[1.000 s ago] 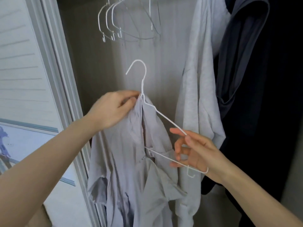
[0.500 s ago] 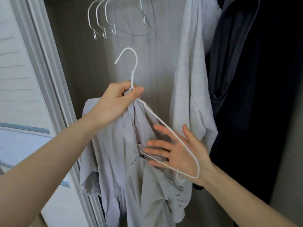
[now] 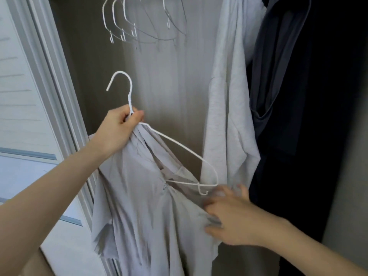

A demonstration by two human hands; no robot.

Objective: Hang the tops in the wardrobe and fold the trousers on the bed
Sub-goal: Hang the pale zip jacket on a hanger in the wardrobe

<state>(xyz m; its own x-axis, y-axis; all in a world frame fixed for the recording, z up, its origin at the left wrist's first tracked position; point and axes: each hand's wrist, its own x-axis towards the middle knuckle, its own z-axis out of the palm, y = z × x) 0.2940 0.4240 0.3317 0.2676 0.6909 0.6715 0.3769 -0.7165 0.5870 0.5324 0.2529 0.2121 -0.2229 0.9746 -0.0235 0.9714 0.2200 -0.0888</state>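
At the centre of the frame the left hand grips the neck of a white wire hanger together with a bunch of the pale grey top, fingers curled round both. The hanger's hook points up and to the left; its right arm slopes down bare toward the lower right, while the top hangs crumpled from the held end, not spread over that arm. The right hand is at the lower right, just below the hanger's far corner, its blurred fingers on the fabric — whether they pinch the cloth or only press on it cannot be told. At the top of the frame several empty wire hangers hang in the wardrobe. To the right hang a light grey garment and, beyond it, a dark one — both well inside the wardrobe. The sliding door frame runs down the left side.
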